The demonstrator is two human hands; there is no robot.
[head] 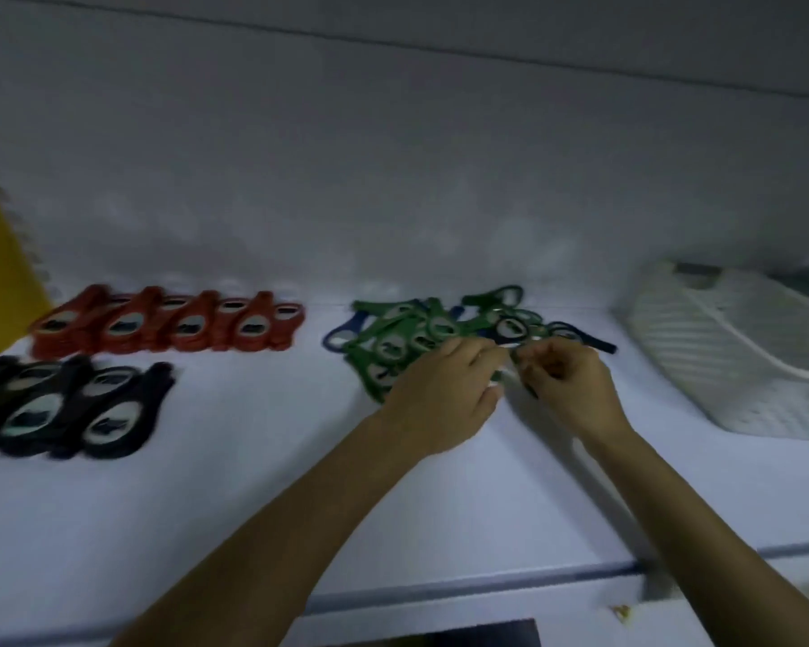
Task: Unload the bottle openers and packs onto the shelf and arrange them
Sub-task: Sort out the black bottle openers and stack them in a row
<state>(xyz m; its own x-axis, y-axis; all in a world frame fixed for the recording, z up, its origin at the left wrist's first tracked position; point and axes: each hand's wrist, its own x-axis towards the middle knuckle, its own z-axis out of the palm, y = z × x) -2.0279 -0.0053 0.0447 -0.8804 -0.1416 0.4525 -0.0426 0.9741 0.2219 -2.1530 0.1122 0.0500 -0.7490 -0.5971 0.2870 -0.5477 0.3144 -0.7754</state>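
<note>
A loose heap of green bottle openers (407, 333) with a few blue ones (342, 336) lies on the white shelf (262, 459). My left hand (440, 394) rests on the heap's near side, its fingers curled round green openers. My right hand (566, 389) is just to the right, fingers pinching an opener at the heap's edge; blur hides which one. Red openers (169, 324) stand in a neat row at the back left. Black openers (66, 408) lie grouped in front of them.
A white plastic basket (739, 347) lies tipped on the shelf at the right. A yellow object (1, 273) stands at the far left. The shelf's front edge (486, 586) runs below my forearms. The wall rises behind.
</note>
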